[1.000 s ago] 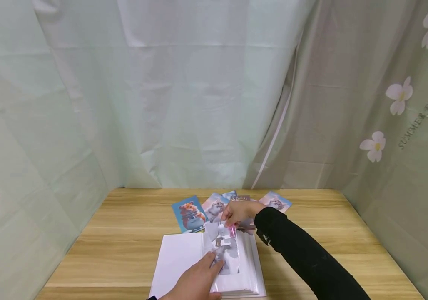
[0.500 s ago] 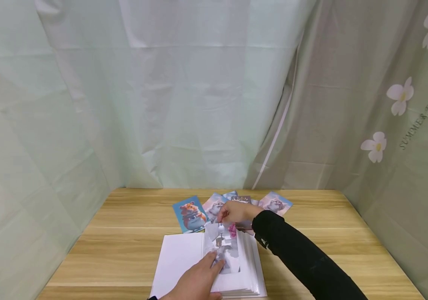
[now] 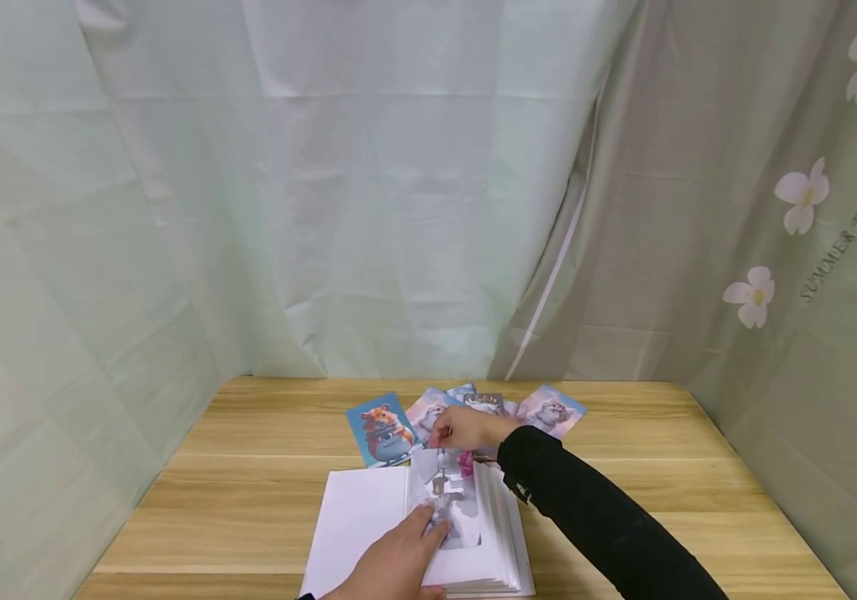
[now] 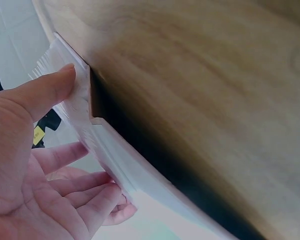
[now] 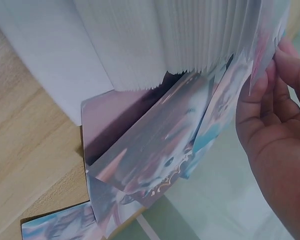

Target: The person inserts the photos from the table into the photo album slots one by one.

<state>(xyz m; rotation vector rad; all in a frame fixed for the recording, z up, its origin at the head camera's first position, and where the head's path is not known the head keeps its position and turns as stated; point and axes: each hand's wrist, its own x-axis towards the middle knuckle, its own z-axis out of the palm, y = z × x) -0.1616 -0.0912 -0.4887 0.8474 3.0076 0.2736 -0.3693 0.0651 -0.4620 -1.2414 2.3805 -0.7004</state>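
An open photo album (image 3: 353, 517) with a white cover and thick white pages lies at the front of the wooden table. A pale photo card (image 3: 466, 504) with a pink patch near its top right corner is in the sleeve of the top page, its upper edge showing past the page. My right hand (image 3: 466, 427) pinches that upper edge between thumb and fingers; the right wrist view shows the card's edge (image 5: 265, 50) there. Spread over the lower part of the page, my left hand (image 3: 391, 557) rests with extended fingers, its thumb (image 4: 65, 82) at the near page edges.
Behind the album lie several loose picture cards: a blue hamster card (image 3: 381, 429), a pink cat card (image 3: 551, 408) at right, and overlapping ones (image 5: 155, 145) partly under the pages. A pale curtain (image 3: 398, 208) hangs round the table (image 3: 233, 483).
My right hand has shifted left along the card's upper edge, uncovering the pink patch. The card sits slightly lower and flatter in the sleeve. My left hand stays in place.
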